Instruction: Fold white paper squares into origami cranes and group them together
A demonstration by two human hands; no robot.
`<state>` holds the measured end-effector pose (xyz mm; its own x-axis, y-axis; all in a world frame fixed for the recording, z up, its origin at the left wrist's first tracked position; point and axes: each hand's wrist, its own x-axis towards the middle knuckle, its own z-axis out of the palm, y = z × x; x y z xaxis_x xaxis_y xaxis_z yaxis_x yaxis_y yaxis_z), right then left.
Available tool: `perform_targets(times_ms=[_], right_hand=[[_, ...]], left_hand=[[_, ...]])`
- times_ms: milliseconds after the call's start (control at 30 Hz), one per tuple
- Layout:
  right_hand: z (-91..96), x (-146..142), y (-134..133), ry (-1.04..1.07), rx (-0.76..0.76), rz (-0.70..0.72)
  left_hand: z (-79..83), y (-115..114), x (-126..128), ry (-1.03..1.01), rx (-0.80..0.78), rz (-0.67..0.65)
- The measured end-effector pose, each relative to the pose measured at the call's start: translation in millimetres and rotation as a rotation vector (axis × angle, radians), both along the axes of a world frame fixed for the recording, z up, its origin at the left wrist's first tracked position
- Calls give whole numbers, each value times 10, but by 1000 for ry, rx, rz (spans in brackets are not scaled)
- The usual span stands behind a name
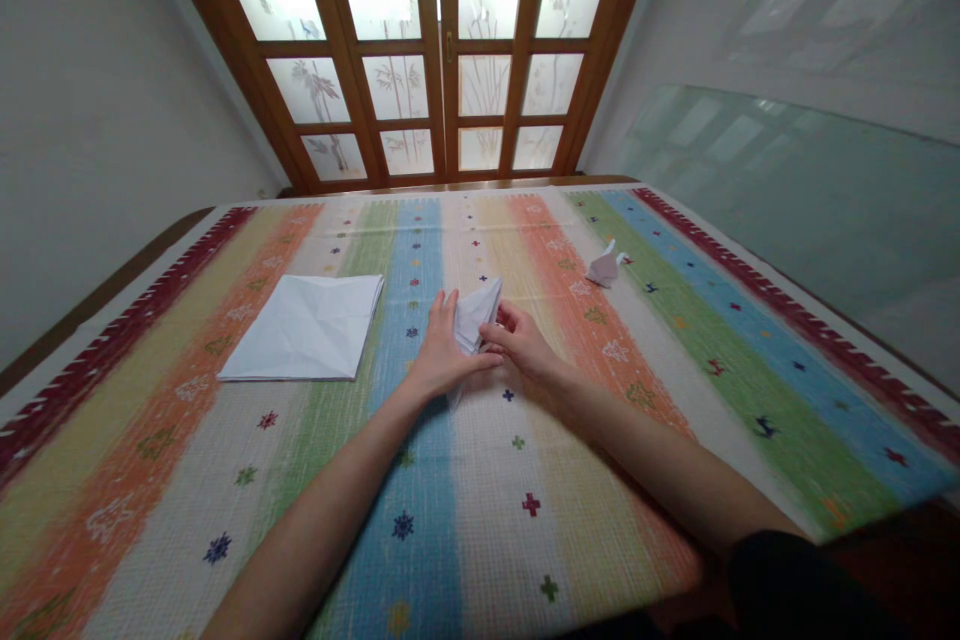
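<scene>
A partly folded piece of white paper [477, 312] lies on the striped tablecloth [570, 440] near the table's middle. My left hand [444, 352] rests on its left side, fingers pressing the paper down and thumb tucked under its lower edge. My right hand [522, 340] pinches the paper's right edge between thumb and fingers. The paper's pointed tip sticks up toward the far side between both hands.
A stack of flat white paper sheets [306, 326] lies to the left. A small finished folded paper figure [604, 266] sits farther right. Wooden doors with frosted glass [442, 50] stand beyond the table. A glass panel [795, 190] leans on the right wall.
</scene>
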<state>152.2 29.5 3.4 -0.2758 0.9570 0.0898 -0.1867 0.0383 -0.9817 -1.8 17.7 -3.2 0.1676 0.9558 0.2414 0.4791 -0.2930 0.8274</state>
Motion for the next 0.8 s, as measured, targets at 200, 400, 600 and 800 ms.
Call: perform_targets(times_ms=[200,400,600,800], right_hand=[[0,40,29,1,31,108],[16,43,39,-18,81,125],[54,57,12,-147,128,56],[40,-55,-94,-219,200,-249]], left_hand=[[-5,8,-39,-133,4,-115],[9,12,-73,-218,-61,-182],[5,8,-90,-173,-45,-146],[-12,-38,27,8,139,-21]])
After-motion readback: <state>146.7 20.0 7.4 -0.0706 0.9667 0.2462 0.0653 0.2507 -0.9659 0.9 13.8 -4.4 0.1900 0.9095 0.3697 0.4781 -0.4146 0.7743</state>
